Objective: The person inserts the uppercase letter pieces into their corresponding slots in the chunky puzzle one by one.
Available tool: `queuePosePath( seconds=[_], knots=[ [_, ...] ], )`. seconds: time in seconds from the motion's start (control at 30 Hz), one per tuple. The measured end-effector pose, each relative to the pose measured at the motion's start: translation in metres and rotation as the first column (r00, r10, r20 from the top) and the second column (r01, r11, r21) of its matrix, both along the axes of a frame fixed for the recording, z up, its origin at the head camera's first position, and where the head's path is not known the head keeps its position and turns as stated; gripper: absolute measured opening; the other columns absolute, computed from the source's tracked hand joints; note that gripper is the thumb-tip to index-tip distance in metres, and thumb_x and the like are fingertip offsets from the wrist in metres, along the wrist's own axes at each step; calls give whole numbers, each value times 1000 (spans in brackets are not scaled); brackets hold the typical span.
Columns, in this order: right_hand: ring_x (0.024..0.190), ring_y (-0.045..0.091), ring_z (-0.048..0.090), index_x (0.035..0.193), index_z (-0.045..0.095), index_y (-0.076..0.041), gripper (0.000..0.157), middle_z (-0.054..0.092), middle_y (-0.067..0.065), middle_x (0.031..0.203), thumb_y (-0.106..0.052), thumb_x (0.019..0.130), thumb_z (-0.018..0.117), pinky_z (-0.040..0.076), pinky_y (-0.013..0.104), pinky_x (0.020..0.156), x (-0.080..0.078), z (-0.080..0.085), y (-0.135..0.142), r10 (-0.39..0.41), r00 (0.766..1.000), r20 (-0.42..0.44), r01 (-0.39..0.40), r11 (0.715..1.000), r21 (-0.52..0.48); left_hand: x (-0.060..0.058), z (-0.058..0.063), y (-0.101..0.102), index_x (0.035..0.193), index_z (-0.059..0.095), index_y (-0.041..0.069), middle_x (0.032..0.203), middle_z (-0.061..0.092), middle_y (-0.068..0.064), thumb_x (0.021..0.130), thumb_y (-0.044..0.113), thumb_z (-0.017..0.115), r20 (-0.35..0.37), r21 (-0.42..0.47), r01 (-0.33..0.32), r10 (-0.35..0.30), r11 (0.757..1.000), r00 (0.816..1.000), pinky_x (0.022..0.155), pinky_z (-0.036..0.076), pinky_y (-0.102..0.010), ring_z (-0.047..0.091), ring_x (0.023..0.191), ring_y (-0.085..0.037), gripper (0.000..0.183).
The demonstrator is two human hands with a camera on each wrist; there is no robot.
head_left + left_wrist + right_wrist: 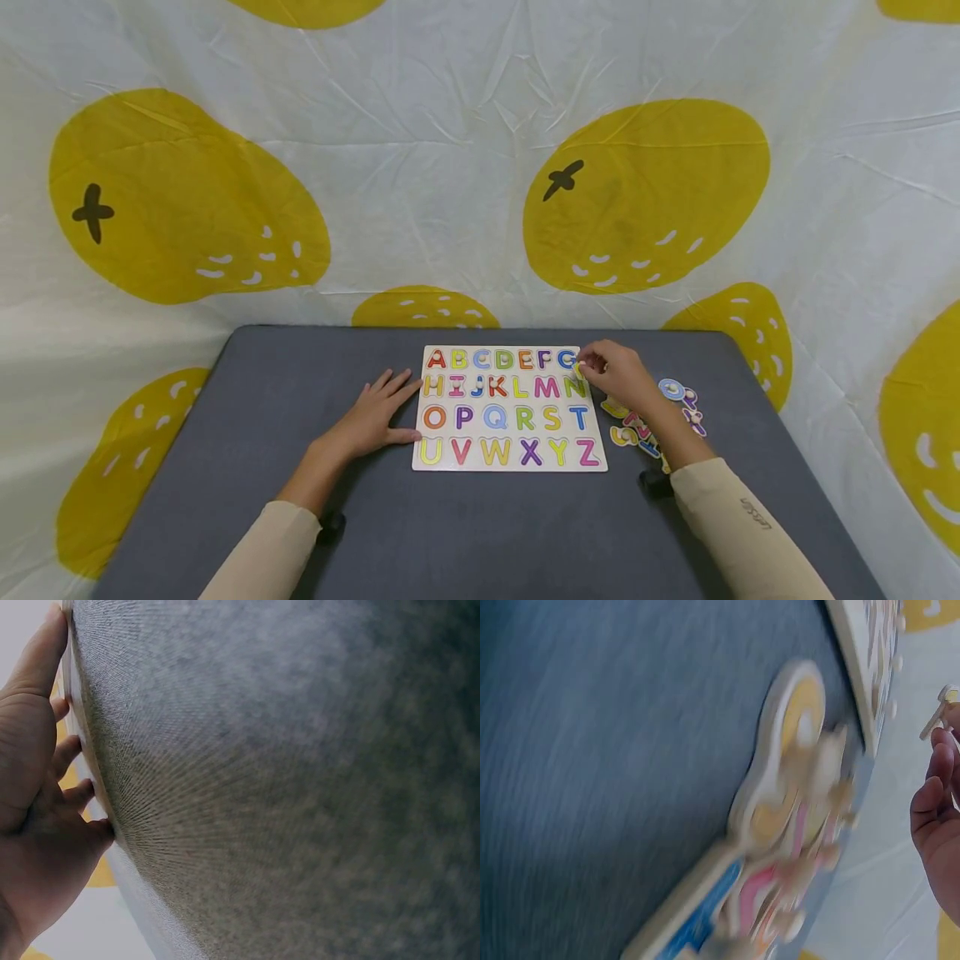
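A white alphabet puzzle board (510, 402) lies flat on the grey table, its coloured letters A to Z set in rows. Knobs stand up from letters in the top row and the left part of the second row. My left hand (372, 419) rests beside the board with spread fingers, thumb and fingertips touching its left edge. Over the upper right corner, my right hand (617, 372) pinches a small yellow letter piece (946, 701); which letter it is cannot be made out.
Right of the board lies a loose pile of knobbed letter pieces (626, 436), partly hidden under the right forearm. A round blue piece (671, 389) lies at its far side. The grey table (510, 533) meets a white curtain (427, 208) with yellow fruit shapes behind it.
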State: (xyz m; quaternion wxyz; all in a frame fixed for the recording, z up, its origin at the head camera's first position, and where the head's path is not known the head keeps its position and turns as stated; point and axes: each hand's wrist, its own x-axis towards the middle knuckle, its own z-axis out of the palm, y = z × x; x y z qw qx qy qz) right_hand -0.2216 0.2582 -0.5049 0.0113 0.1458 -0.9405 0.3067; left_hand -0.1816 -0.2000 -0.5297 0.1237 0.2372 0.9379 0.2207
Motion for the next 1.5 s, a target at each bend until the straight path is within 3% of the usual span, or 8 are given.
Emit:
queuePosePath(
  seconds=[0.33,0.7,0.9,1.5],
  knots=[
    [82,13,58,104,77,-8,12,64,2,94,-11,94,73,50,31,73,-6,-4,-51,122,992,44,-123,992,21,-1,-2,-1,163,34,18,170,27,-15,86,56,78,-9,-6,3,-3,1000,1000,118,16,-76,14,157,-49,96],
    [79,9,55,104,77,-14,11,66,-2,96,-9,96,70,49,26,72,-9,-8,-89,291,953,80,-298,950,98,-2,-3,0,164,33,19,171,25,-15,86,56,78,6,-6,2,-2,1000,1000,119,15,-75,13,158,-48,96],
    [78,9,55,102,79,-16,12,64,-4,95,-9,95,72,48,26,72,-7,-9,-96,295,948,117,-308,944,116,-2,-2,0,163,34,18,170,27,-16,86,55,78,-2,-4,4,-4,1000,1000,118,16,-76,14,157,-49,96],
    [82,10,58,99,76,-14,6,69,-3,93,-11,95,73,52,31,78,-10,-14,-105,279,959,49,-284,943,172,-1,1,0,164,32,19,171,24,-14,87,55,78,24,-6,-3,3,1000,1000,120,13,-74,12,158,-48,97]
  ],
)
